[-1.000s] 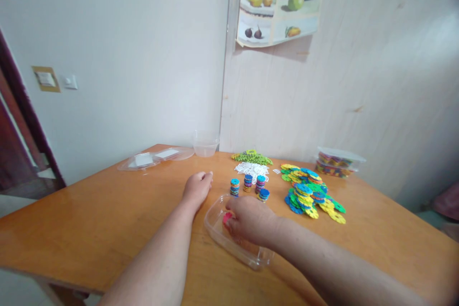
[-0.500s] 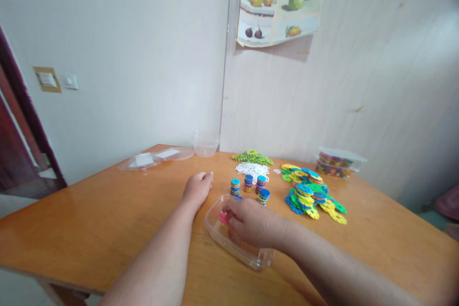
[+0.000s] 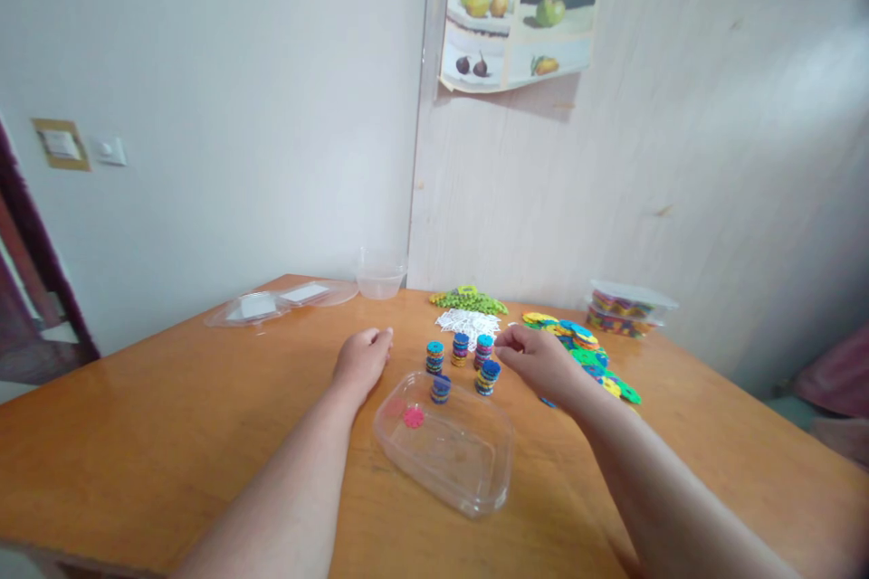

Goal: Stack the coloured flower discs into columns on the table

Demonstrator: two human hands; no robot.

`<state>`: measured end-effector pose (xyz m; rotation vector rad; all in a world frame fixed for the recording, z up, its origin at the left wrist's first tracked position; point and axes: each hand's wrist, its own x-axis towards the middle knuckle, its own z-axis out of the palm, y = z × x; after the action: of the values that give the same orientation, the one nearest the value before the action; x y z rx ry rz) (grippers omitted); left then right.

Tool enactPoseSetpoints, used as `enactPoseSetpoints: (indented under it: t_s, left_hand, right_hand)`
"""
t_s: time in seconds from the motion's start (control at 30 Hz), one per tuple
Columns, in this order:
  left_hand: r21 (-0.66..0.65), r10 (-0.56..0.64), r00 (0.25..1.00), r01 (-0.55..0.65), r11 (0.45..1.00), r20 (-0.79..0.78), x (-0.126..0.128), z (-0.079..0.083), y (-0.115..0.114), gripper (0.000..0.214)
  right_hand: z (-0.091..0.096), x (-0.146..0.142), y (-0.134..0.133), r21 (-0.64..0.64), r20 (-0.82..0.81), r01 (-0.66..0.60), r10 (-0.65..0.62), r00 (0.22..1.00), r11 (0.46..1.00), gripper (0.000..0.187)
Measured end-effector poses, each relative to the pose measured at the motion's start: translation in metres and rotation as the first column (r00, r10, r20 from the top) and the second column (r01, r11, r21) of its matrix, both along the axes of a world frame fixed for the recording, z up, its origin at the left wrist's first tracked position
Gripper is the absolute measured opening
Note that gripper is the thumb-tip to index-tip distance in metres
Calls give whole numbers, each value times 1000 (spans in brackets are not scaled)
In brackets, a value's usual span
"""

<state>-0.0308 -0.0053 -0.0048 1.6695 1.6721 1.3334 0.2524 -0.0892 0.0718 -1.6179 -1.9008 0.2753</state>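
My left hand rests on the table, fingers curled in and nothing visible in them. My right hand hovers just right of the small stacks of notched plastic discs, its fingers pinched together; whether a disc is between them is hidden. Several stacks stand upright, among them a teal-topped stack and a blue-topped stack. A clear plastic container lies before me, with a pink disc inside at its left end. Another short stack stands at the container's far rim.
Beyond the stacks lie white plastic pieces and green pieces. Loose coloured discs are heaped at the right, partly behind my right arm. Filled clear boxes, a clear tub and flat lids stand farther back.
My right hand has moved out of the clear container, away and to the right, beside the stacks. The pink disc stays in the container. My left hand keeps its place on the table.
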Motion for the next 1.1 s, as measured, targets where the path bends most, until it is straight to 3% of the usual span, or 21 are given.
enactPoseSetpoints:
  t_s: [0.23, 0.63, 0.93, 1.1]
  left_hand:
    - [-11, 8, 1000, -7, 1000, 23, 1, 2, -2, 43]
    - [2, 1, 1000, -1, 1000, 22, 1, 2, -3, 43]
    - [-17, -3, 1000, 3, 1000, 29, 0, 1, -1, 43]
    - [-11, -6, 1000, 6, 1000, -6, -1, -2, 2, 44]
  right_hand:
    - [-15, 4, 6, -108, 120, 26, -13, 993, 994, 26]
    - [-20, 4, 10, -113, 151, 29, -12, 988, 993, 18]
    - [-17, 5, 11, -50, 48, 40, -37, 998, 998, 18]
    - [2, -12, -9, -41, -108, -100, 95, 990, 994, 24]
